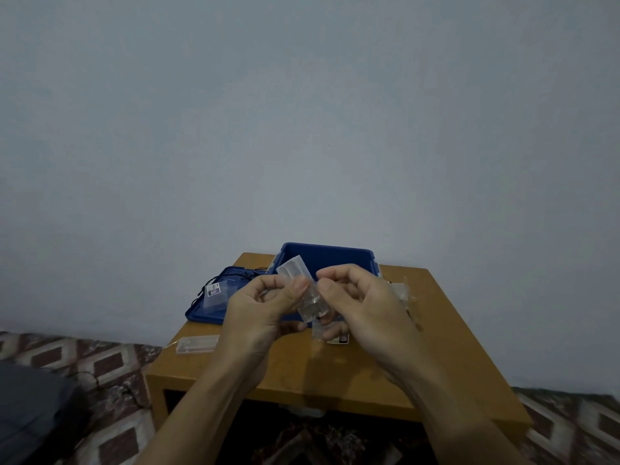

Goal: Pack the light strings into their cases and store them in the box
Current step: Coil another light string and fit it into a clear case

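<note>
Packing step judged in hand: left hand (265,307) and right hand (364,305), each grip pinching the clear rectangular plastic case (295,270) above the wooden worktop's (436,347) middle (contents unclear), before the blue plastic box (335,258) at its rear edge; next, probably shut and stow it.

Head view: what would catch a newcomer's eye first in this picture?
The left hand and right hand hold a clear case up at the centre, above the wooden table. Right behind them stands an open blue box, with its blue lid lying to the left.
</note>
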Available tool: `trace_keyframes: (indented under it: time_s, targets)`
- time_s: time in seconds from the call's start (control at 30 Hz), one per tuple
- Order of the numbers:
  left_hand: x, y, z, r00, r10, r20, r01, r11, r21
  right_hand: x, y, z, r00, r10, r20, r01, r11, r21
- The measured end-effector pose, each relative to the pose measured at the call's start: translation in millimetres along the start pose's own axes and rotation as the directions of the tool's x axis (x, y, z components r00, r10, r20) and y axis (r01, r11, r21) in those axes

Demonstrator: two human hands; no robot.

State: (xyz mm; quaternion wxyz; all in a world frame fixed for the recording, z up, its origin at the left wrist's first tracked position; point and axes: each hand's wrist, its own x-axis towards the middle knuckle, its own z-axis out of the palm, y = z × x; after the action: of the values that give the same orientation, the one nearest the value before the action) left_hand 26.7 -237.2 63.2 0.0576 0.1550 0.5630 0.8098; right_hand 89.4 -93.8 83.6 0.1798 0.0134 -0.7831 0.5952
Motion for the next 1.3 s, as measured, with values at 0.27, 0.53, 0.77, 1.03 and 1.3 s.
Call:
trace_keyframes:
  time_s: [0.27,0.53,0.77,1.03,1.3]
  targets:
    - [-3,-3,-4,0.999,-0.042,0.028,0.04,0.998,0.047,2,9,-4,0.992,0.099,0.081,-0.107,0.989,0.102]
    - [-5,-6,-4,0.998,-0.058,0.034,0.055,0.993,0.101,2,15,-8,0.966,0.216,0.139,-0.238,0.955,0.174]
    - [-5,-5,-8,0.997,-0.071,0.036,0.066,0.987,0.147,1,17,-4,0.954,0.245,0.17,-0.278,0.937,0.213]
    - [-5,-9,-13,0.993,-0.117,0.029,0.109,0.974,0.2,2,21,-2,0.964,0.231,0.133,-0.243,0.967,0.079]
    - [1,-19,-3,0.987,-0.16,-0.002,0.154,0.948,0.277,6,34,-4,0.985,0.164,0.054,-0.157,0.981,-0.118]
